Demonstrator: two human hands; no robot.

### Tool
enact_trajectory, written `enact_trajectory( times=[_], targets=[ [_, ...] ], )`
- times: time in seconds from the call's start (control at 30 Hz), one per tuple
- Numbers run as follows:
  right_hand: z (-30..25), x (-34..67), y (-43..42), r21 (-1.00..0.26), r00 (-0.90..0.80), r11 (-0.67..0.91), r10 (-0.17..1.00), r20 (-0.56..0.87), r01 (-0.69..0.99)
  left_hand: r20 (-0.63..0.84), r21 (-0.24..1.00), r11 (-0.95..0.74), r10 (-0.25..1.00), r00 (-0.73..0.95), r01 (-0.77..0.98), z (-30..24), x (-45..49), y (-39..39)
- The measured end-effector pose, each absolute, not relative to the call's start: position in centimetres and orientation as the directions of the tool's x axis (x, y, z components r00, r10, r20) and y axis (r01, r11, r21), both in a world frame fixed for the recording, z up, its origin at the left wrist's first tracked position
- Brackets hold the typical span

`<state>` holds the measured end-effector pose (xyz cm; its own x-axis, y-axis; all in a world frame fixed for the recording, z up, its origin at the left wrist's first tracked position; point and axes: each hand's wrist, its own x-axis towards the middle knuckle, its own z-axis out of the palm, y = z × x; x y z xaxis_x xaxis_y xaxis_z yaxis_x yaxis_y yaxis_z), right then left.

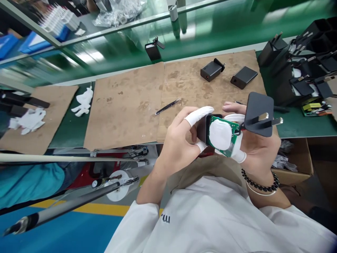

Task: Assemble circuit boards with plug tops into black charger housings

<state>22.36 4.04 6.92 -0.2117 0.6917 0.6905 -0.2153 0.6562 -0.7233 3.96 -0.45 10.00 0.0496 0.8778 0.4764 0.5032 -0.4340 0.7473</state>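
Both hands hold one charger assembly over the near edge of the bench. My left hand (179,144), white cots on thumb and forefinger, grips the black charger housing (202,128). A green circuit board (231,135) with a white pad (220,134) on it sits at the housing's open end. My right hand (259,151), with a bead bracelet at the wrist, steadies the board and carries the black plug cover (259,110) with its two metal prongs sticking out to the right.
Brown cardboard mats (126,105) cover the green bench. Black tweezers (167,106) lie left of my hands. Two black charger bodies (212,69) (243,77) lie farther back. A pile of plug covers (302,63) fills the right. White gloves (84,102) lie left.
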Motion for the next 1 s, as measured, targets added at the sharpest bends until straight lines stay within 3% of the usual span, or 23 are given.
enact_trajectory(
  times=[0.63,1.0],
  targets=[
    [7.27,22.67,3.52,-0.839,-0.267,0.5,0.796,0.543,-0.213,0.438,0.752,-0.392,0.898,0.042,0.53,10.13,4.16,-0.62],
    [7.33,23.06,3.19,-0.857,-0.296,0.508,0.808,0.509,-0.085,0.437,0.771,-0.397,0.899,0.041,0.498,9.67,4.02,-0.49]
  ],
)
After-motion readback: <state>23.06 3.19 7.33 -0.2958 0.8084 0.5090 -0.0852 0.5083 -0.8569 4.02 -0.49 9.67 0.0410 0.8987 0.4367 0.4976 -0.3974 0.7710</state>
